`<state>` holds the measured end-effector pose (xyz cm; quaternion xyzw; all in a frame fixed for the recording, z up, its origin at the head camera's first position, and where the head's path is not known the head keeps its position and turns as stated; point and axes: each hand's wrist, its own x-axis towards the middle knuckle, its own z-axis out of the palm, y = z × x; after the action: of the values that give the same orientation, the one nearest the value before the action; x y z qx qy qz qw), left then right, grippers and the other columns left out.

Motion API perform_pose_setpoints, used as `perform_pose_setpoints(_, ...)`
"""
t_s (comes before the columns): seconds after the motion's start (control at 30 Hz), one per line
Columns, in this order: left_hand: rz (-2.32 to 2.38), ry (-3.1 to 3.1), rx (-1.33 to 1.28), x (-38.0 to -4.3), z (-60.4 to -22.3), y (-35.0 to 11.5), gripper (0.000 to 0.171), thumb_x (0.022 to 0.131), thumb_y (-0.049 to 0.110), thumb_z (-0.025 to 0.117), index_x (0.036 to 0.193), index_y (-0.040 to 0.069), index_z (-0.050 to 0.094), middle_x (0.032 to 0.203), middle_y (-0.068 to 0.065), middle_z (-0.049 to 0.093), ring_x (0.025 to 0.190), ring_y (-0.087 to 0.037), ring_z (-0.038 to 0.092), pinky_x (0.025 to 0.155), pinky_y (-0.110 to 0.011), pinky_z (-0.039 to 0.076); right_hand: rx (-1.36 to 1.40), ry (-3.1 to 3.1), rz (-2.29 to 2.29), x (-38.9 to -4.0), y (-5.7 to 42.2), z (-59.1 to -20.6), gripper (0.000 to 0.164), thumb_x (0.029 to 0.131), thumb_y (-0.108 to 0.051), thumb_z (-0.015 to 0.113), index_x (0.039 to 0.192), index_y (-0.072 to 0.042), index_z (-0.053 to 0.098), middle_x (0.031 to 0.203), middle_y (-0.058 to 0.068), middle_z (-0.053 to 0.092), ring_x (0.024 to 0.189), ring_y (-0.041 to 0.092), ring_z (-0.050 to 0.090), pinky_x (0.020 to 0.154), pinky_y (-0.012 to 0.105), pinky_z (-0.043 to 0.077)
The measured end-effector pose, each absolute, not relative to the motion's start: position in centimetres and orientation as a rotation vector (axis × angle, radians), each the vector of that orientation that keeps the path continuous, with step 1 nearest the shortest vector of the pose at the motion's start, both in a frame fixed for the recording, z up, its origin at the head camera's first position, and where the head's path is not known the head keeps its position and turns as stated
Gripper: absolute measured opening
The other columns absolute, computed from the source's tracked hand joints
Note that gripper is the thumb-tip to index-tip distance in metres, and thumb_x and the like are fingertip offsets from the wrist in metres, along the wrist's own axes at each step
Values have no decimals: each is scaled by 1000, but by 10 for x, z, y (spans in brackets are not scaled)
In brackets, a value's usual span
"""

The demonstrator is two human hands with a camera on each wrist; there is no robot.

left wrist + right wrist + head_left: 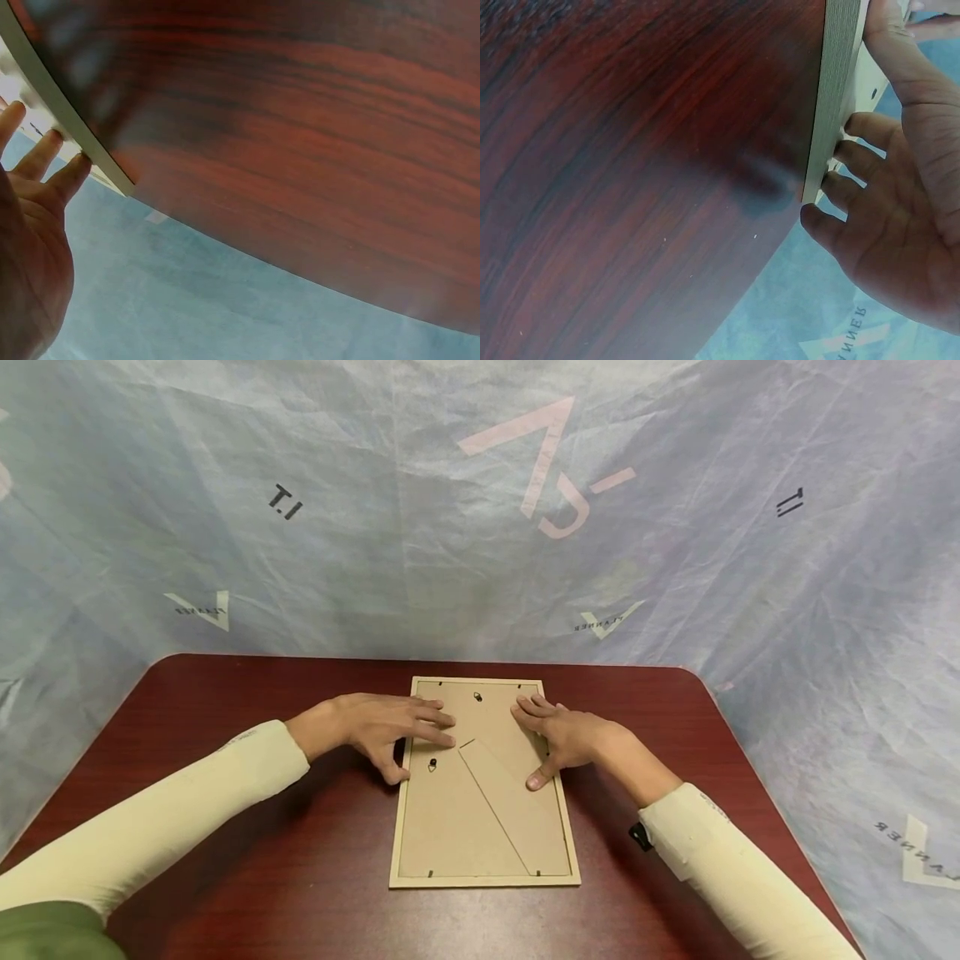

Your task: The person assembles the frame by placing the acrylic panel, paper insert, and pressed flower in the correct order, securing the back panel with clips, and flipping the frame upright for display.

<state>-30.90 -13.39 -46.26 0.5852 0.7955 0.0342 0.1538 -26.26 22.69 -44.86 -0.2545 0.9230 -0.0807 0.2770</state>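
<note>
A picture frame with a pale wooden border lies back side up on the table. Its tan backing board has a tapered stand flap, small hanging rings and dark tabs near the edges. My left hand rests on the frame's left side, fingers spread over the board and thumb at the outer edge. On the right side, my right hand touches the board with extended fingers and thumb. In the right wrist view, the frame's edge stands beside the fingertips. The picture side faces down and is hidden.
The dark red wood-grain table extends around the frame and has rounded far corners. A pale grey-blue sheet with printed letters hangs behind the table and along its sides.
</note>
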Motion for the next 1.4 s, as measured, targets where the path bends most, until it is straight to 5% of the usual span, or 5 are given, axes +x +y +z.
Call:
perform_pose_setpoints(0.3,79,2239,1717,-318,-458,-119,82,82,55,84,157,25,70,167,-12,61,158,-44,53,131,-59,45,-666,2480,-215,-263,231,-454,134,85,-59,96,182,-12,17,193,11,3,179,40,2,137,69,29)
perform_pose_setpoints(0.57,50,2250,1714,-319,-453,-110,80,75,57,87,149,29,75,160,-8,67,133,-35,64,110,-48,59,-657,2478,-228,-262,233,-456,134,85,-59,96,182,-13,16,193,12,1,179,40,0,135,70,31)
perform_pose_setpoints(0.83,35,2264,1686,-318,-449,-107,78,72,54,88,145,28,76,154,-8,70,125,-35,65,106,-45,59,-677,2472,-239,-263,232,-454,134,86,-57,96,182,-11,16,192,13,1,179,42,-1,136,70,30)
perform_pose_setpoints(1.07,4,2267,1657,-319,-445,-100,73,67,51,97,133,31,75,124,0,69,99,-26,54,90,-39,52,-677,2466,-246,-266,230,-454,134,86,-58,96,182,-12,15,192,13,0,179,41,-2,137,70,28)
perform_pose_setpoints(1.4,-67,2279,1572,-316,-438,-88,76,61,46,103,129,30,71,118,-2,63,100,-27,56,97,-44,53,-688,2453,-242,-268,228,-452,133,87,-57,95,182,-11,14,192,13,-2,179,41,-5,139,69,24)
